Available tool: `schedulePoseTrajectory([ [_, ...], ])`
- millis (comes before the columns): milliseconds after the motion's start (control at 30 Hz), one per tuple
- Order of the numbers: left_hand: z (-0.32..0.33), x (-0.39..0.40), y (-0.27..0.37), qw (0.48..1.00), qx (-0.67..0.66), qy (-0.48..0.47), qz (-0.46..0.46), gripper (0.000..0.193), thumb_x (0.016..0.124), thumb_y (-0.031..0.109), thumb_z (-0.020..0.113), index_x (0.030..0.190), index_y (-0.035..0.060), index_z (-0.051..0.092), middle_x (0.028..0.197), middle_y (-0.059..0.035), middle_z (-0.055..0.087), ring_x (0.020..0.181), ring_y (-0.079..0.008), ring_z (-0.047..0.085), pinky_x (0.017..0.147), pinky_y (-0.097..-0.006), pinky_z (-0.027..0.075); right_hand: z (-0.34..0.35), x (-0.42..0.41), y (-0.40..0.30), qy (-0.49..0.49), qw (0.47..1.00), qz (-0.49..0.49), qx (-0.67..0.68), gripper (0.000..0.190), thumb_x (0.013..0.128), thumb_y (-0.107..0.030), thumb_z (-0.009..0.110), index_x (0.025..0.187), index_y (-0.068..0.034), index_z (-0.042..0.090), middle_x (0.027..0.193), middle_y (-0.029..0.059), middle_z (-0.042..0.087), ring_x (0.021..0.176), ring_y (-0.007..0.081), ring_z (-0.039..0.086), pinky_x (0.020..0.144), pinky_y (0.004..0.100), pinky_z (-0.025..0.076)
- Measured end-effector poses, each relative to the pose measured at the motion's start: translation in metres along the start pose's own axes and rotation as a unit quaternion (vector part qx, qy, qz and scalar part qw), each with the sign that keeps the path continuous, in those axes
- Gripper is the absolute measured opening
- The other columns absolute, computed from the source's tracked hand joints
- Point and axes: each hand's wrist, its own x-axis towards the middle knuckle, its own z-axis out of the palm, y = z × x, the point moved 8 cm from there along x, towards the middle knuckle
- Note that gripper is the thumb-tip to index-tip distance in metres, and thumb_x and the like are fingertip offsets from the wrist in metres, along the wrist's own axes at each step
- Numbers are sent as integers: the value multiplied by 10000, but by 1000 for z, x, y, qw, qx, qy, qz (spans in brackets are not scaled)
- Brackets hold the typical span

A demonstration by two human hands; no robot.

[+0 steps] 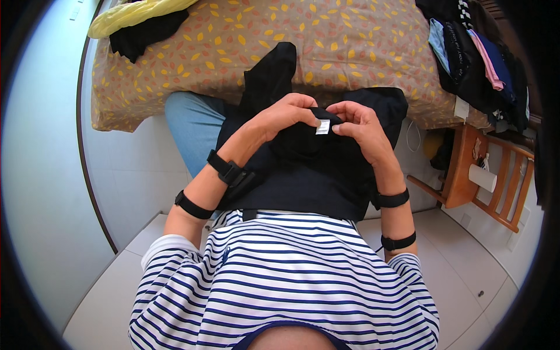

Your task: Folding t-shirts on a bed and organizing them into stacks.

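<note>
A black garment [323, 183] is spread over my lap, and one dark part of it reaches up onto the bed edge. Both hands pinch its fabric near a small white label [322, 127] that bears tiny writing. My left hand [291, 113] grips the cloth on the label's left side, its thumb at the label's upper corner. On the other side, my right hand [356, 120] holds the cloth between thumb and fingers. What kind of garment it is cannot be told from its folds.
A bed with a leaf-patterned cover [341, 39] stands in front of me. Yellow cloth [135, 17] and a black cloth [148, 37] lie at its left. Folded clothes [477, 57] are piled at the right, above a wooden chair [463, 170] with a white cylinder [482, 178].
</note>
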Motion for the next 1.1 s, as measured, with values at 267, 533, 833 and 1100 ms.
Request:
schedulePoseTrajectory([
  [267,16,-46,89,797,507,200,260,226,692,72,699,837,-1,542,713,-135,570,644,-250,558,601,-347,422,-3,-19,-77,141,859,-177,-459,206,675,-71,682,838,10,586,767,162,603,744,336,586,694,391,457],
  [533,14,-74,121,700,535,307,360,239,701,19,688,816,8,479,726,-149,528,681,-322,528,615,-376,422,-20,-36,-109,238,802,-234,-495,164,712,-107,682,800,0,594,781,182,613,760,367,588,666,417,451],
  [833,-7,-67,110,815,482,196,253,207,806,93,664,854,12,480,722,-83,475,678,-159,461,610,-297,386,-55,-45,-107,221,877,-185,-384,233,675,-101,695,846,31,607,727,162,584,688,286,570,661,360,440],
  [1100,1,-81,118,905,349,-11,244,299,719,132,766,849,15,523,729,12,490,715,-90,464,636,-275,394,-83,-45,-99,181,955,-151,-181,55,806,-58,634,820,-27,590,705,-70,489,658,4,434,586,187,344],
])
